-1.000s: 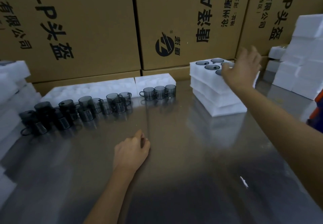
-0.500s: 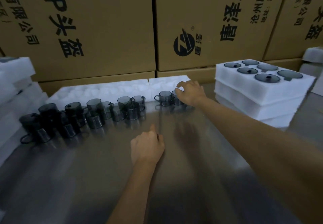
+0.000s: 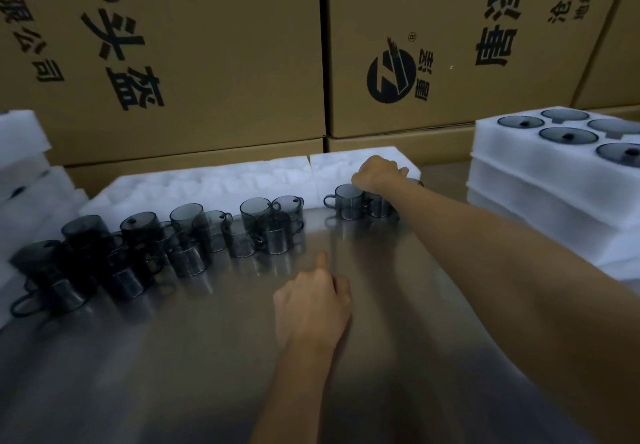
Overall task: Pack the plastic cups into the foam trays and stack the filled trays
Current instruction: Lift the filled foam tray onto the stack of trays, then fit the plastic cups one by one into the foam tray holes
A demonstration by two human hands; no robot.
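- Right hand (image 3: 375, 173) reaches to about one o'clock on the table, fingers curled down over the tops of a small group of smoky grey translucent plastic cups with handles (image 3: 348, 201); it appears to grasp them, though the fingertips are hidden.
- Left hand (image 3: 313, 300) rests on the shiny steel table (image 3: 207, 357) near the centre, fingers loosely curled, forefinger pointing toward twelve o'clock, holding nothing.
- More grey handled cups (image 3: 180, 236) stand in a crowded row from eleven o'clock out to nine o'clock, several touching.
- Long empty white foam trays (image 3: 214, 184) lie just behind the cups at twelve o'clock, along the table's far edge.
- Stack of filled white foam trays (image 3: 526, 180) sits at two o'clock, well apart from the loose cups; the top tray shows dark round cups seated in its pockets.
- White foam pieces (image 3: 24, 163) are piled at ten o'clock.
- Brown cardboard cartons with black printing (image 3: 207, 63) form a wall behind everything.
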